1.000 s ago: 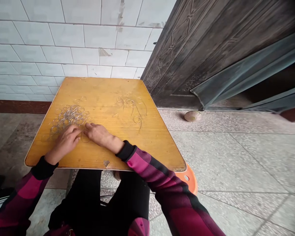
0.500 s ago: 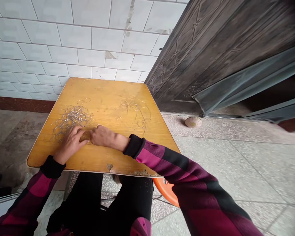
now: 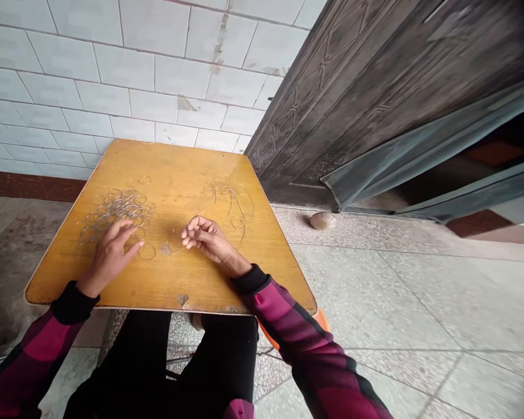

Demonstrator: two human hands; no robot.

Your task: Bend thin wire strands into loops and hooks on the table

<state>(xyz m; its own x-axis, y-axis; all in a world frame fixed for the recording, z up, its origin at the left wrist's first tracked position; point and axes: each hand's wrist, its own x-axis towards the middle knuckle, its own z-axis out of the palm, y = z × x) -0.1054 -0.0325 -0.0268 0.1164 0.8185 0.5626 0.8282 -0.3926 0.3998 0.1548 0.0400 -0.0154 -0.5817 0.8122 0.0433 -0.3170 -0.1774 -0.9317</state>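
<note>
A tangled pile of thin looped wires (image 3: 123, 205) lies on the left of the yellow wooden table (image 3: 170, 166). My left hand (image 3: 111, 250) rests at the pile's near edge with its fingers apart, close to a single wire ring (image 3: 147, 251). To the right, my right hand (image 3: 209, 240) is raised a little over the tabletop, thumb and fingers pinched together on a thin wire (image 3: 179, 249) that is hard to make out. Between the two hands a worn patch shows in the tabletop.
Several loose curled wires (image 3: 233, 195) lie at the table's right. Behind stands a white tiled wall (image 3: 157, 70), with a dark carved wooden door (image 3: 305, 128) to the right. A roundish stone-like object (image 3: 323, 220) sits on the floor, and an orange stool (image 3: 323, 320) partly shows under my right arm.
My hands, close together over the near edge of the pile before, have moved apart. The right moved rightward with a thin wire; the left opened. The view has shifted slightly.
</note>
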